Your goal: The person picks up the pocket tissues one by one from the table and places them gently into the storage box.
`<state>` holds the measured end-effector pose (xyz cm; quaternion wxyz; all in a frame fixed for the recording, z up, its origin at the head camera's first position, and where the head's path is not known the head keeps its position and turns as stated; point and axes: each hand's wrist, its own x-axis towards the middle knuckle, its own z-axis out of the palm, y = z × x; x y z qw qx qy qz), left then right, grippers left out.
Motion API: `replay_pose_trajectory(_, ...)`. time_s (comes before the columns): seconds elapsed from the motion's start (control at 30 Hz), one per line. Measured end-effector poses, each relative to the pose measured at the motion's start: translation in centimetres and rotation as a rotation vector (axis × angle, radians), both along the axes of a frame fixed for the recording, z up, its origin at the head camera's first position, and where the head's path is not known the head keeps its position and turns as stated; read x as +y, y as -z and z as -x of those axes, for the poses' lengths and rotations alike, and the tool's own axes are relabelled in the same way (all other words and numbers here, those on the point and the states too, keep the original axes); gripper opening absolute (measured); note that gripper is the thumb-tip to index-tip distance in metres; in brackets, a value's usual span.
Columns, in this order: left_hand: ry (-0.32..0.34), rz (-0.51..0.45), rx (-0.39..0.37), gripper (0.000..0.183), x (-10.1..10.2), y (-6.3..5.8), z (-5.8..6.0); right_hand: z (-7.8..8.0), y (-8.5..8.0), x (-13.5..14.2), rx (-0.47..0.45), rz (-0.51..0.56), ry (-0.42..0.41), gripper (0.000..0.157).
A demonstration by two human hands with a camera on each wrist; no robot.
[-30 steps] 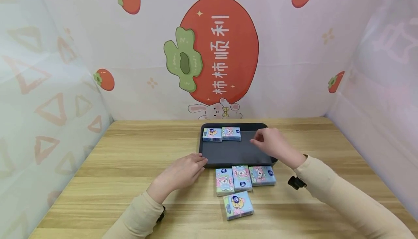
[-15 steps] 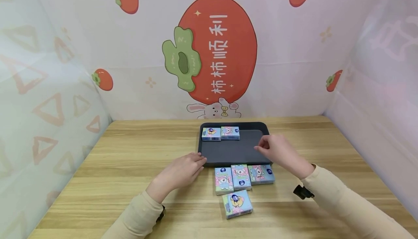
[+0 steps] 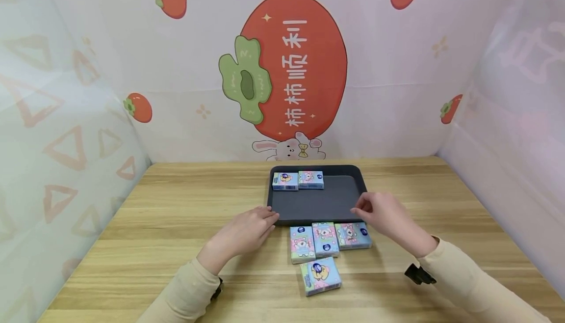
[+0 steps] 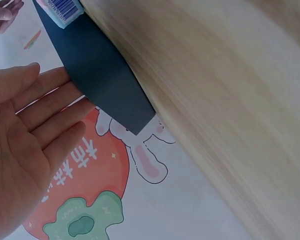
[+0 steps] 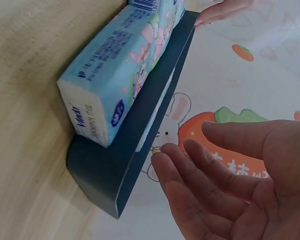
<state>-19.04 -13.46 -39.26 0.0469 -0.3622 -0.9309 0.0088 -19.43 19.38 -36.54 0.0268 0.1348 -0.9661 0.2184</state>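
A dark grey tray (image 3: 315,207) lies near the back of the table. Two small tissue packs, a yellow-figure one (image 3: 285,181) and a pink-bear one (image 3: 311,179), sit side by side in its back left. My left hand (image 3: 243,232) touches the tray's front left corner with extended fingers. Over the tray's right edge hovers my right hand (image 3: 388,215), its fingers loosely bent and nothing between them. Just below it, the nearest tissue pack (image 3: 353,235) lies against the tray's front edge, printed "Vinda" on its end in the right wrist view.
Two more tissue packs, one at left (image 3: 302,244) and one in the middle (image 3: 325,239), continue the row before the tray. Another pack (image 3: 321,276) lies closer to the person, slightly turned. A printed cloth backdrop (image 3: 194,67) rises behind the table (image 3: 190,190).
My right hand has moved right and toward the person, from above the tray's inside to its right edge. The left hand stays at the corner; the tissue packs keep their places.
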Motion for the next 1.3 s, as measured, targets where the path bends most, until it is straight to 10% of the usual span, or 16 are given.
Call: replay_pose_trajectory(1.3, 0.008, -0.012, -0.003, 0.033, -0.1, 0.2, 0.2, -1.1, 2.7, 1.9, -0.14, -0.105, 0.049, 0.026)
